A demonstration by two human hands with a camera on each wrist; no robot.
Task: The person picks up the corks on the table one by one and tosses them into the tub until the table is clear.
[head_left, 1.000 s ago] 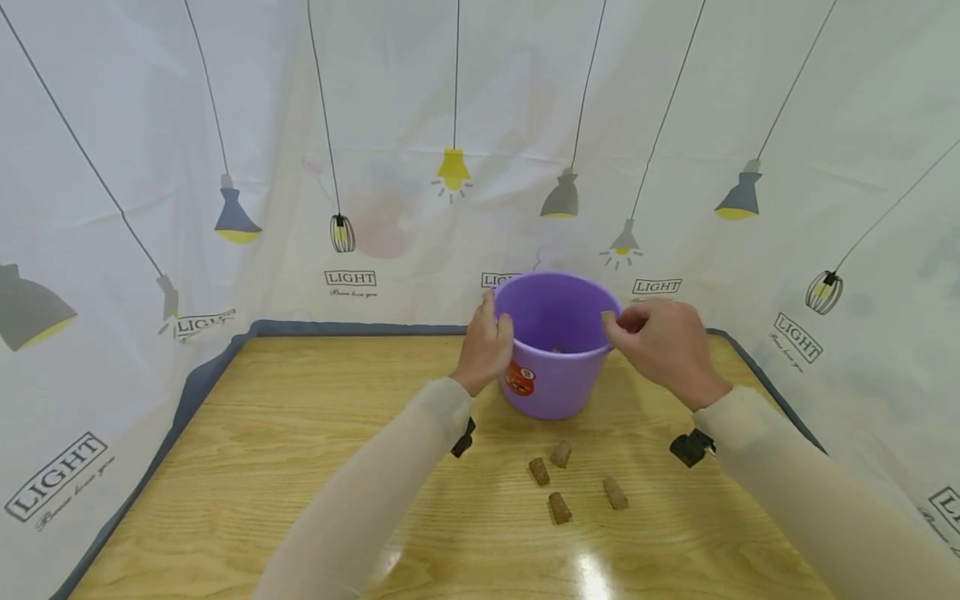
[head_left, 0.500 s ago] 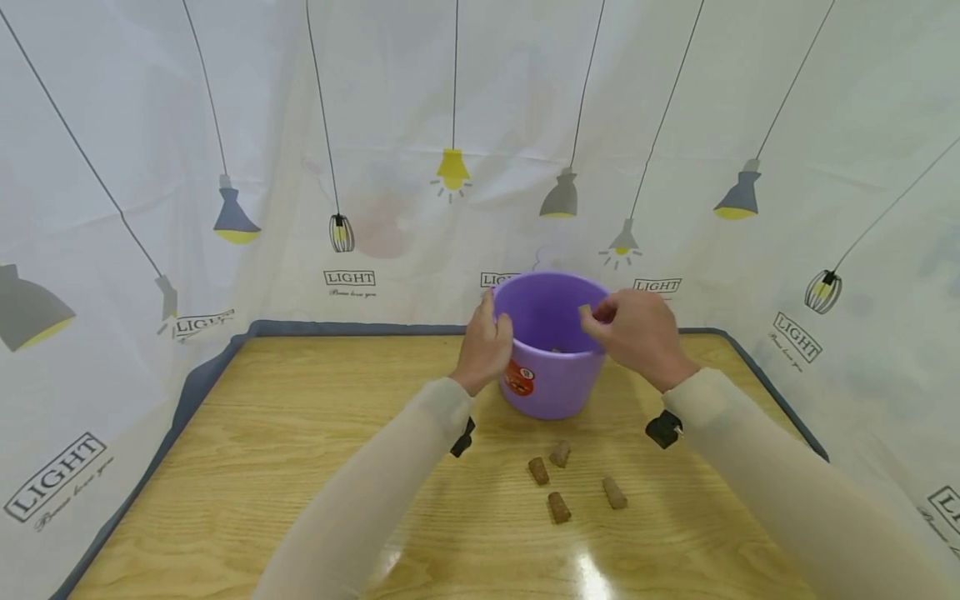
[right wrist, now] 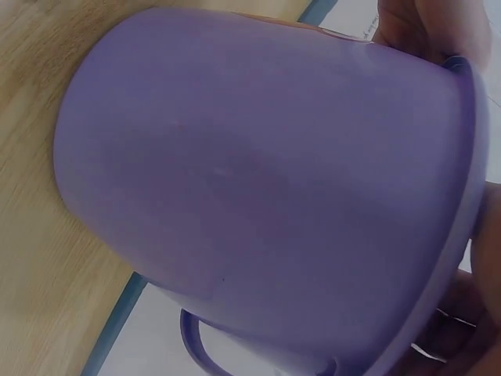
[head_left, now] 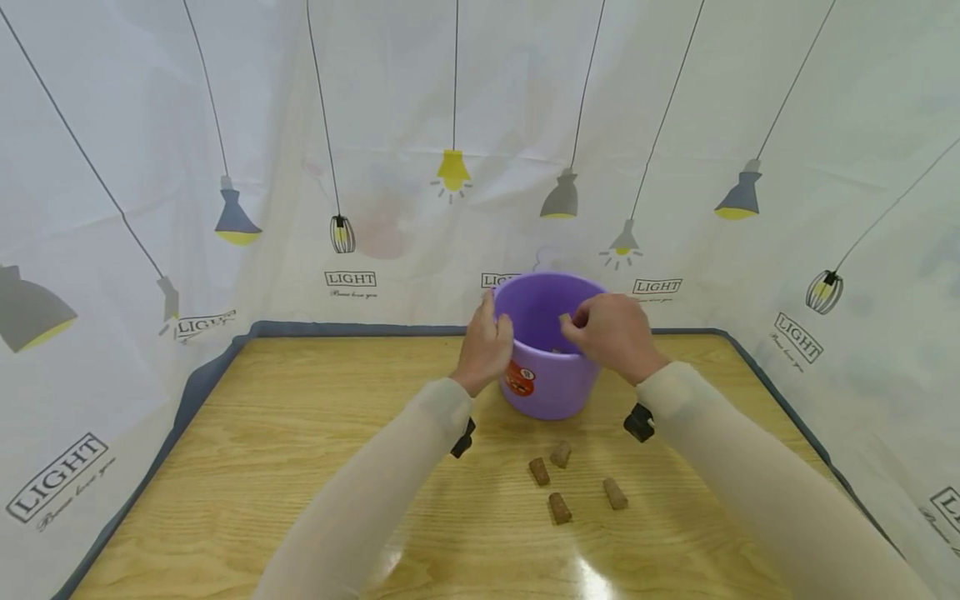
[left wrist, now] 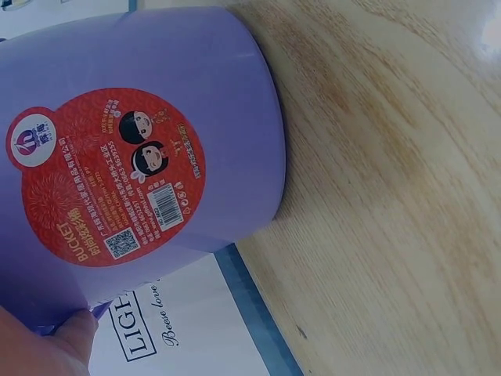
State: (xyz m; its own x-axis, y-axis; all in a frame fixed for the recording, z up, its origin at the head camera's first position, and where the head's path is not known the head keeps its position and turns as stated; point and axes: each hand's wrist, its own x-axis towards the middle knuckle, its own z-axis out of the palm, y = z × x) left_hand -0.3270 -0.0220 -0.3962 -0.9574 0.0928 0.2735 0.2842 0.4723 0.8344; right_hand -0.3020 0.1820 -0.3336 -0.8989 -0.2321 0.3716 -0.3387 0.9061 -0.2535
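A purple bucket [head_left: 551,387] stands upright on the wooden table, with a red sticker [left wrist: 113,176] on its outer wall. My left hand [head_left: 483,346] grips its left rim, the thumb on the near edge. Over the bucket's opening, at the right rim, my right hand [head_left: 615,333] pinches a small cork [head_left: 566,322] between thumb and forefinger. In front of the bucket lie several cork stoppers [head_left: 558,508], some darker brown, some paler. A small brownish bit shows low inside the bucket; most of the inside is hidden by the near wall.
The light wood table [head_left: 300,433] has a dark blue border along its back and sides. A white cloth [head_left: 420,100] printed with hanging lamps rises behind it. A purple loop handle [right wrist: 188,345] hangs at the bucket's side in the right wrist view.
My right hand has moved left with the cork, from the bucket's right rim to over its opening. The left hand, bucket and corks on the table have stayed in place.
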